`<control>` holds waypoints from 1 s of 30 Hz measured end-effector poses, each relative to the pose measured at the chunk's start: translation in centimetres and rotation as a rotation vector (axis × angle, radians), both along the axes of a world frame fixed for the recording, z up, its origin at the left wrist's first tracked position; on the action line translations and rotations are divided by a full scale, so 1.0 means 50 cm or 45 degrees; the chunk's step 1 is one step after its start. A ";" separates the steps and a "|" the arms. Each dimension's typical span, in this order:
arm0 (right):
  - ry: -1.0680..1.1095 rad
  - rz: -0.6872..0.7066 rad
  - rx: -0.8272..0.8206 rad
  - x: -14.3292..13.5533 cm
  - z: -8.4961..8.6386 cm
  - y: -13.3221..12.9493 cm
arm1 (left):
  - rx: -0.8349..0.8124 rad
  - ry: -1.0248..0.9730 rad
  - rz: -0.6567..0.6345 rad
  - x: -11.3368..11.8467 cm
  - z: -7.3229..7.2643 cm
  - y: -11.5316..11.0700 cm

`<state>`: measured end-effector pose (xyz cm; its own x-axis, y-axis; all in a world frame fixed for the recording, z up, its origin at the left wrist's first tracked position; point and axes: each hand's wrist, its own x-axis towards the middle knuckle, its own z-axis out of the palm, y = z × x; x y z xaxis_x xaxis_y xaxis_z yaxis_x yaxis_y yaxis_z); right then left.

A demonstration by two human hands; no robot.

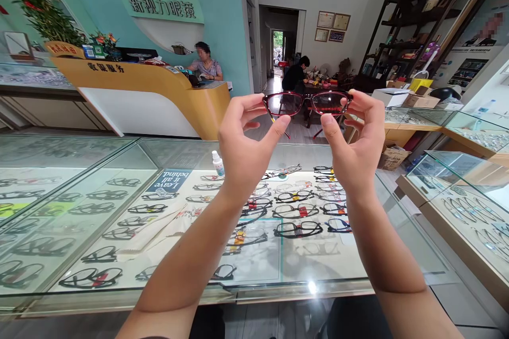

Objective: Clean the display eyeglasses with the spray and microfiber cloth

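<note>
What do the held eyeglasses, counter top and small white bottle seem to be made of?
The eyeglasses: glossy dark-red frame, probably plastic from its smooth sheen; the lenses are see-through, glass or plastic unclear. The counter top: polished glass, judging by its transparency and bright reflection. The small white bottle: likely plastic, going by its opaque, moulded look, but too small to confirm.

Glasses [305,98] between left hand [247,143], right hand [357,140]; showcase [274,292] below, counter [155,108] behind.

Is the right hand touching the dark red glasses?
Touching. The head view shows the right hand holding the dark red glasses at one end, its fingers against the outer corner.
</note>
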<state>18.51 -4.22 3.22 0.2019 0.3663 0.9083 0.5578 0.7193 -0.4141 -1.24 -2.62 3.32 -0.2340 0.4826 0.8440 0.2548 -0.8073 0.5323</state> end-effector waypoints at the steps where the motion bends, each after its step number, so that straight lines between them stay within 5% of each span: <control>1: -0.004 -0.015 0.024 0.001 0.000 0.001 | -0.038 -0.006 -0.028 0.001 0.000 -0.002; 22: -0.007 -0.093 0.102 -0.008 0.001 -0.002 | -0.096 -0.066 -0.151 0.007 -0.003 -0.003; 30: -0.004 0.131 -0.140 -0.013 -0.008 0.013 | 0.281 0.022 0.291 0.009 -0.006 -0.010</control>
<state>17.85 -3.57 2.80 0.1553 0.4825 0.8620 0.4848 0.7231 -0.4921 -0.79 -3.12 3.01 -0.2999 0.2240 0.9273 0.4504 -0.8236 0.3446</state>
